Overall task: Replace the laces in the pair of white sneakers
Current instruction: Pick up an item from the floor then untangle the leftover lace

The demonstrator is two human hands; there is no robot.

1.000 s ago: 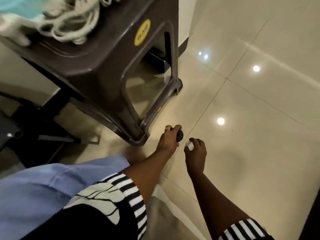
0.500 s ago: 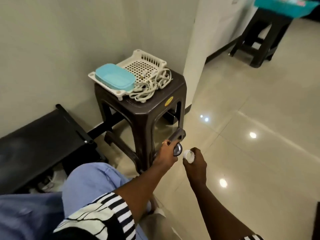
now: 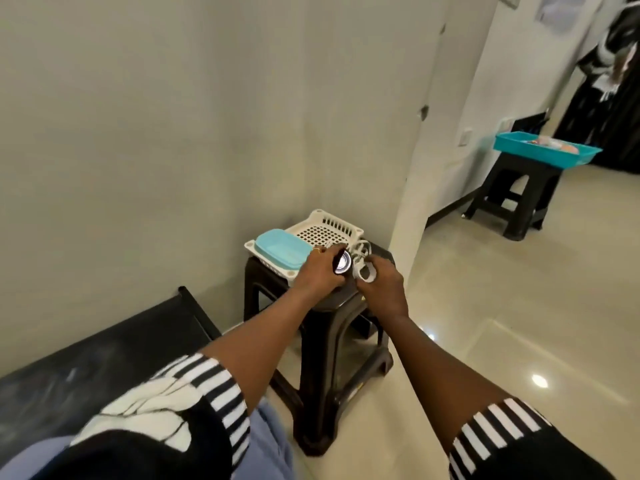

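Observation:
My left hand [image 3: 320,271] grips a small dark round container [image 3: 341,264] with a shiny inside, held over the dark plastic stool [image 3: 325,344]. My right hand [image 3: 382,284] pinches a small white round cap [image 3: 365,273] right beside it. White laces [image 3: 360,249] lie in a loose pile on the stool top, partly behind both hands. No sneakers are in view.
A white perforated basket [image 3: 325,228] with a light blue lidded box [image 3: 282,249] sits on the stool against the wall. A black bench [image 3: 104,344] runs along the left. A second dark stool [image 3: 516,199] with a teal tray [image 3: 545,152] stands far right on the glossy tile floor.
Both hands rose from floor level beside the stool leg to above the stool top, still holding the dark container and white cap. My view lifted from the floor towards the wall.

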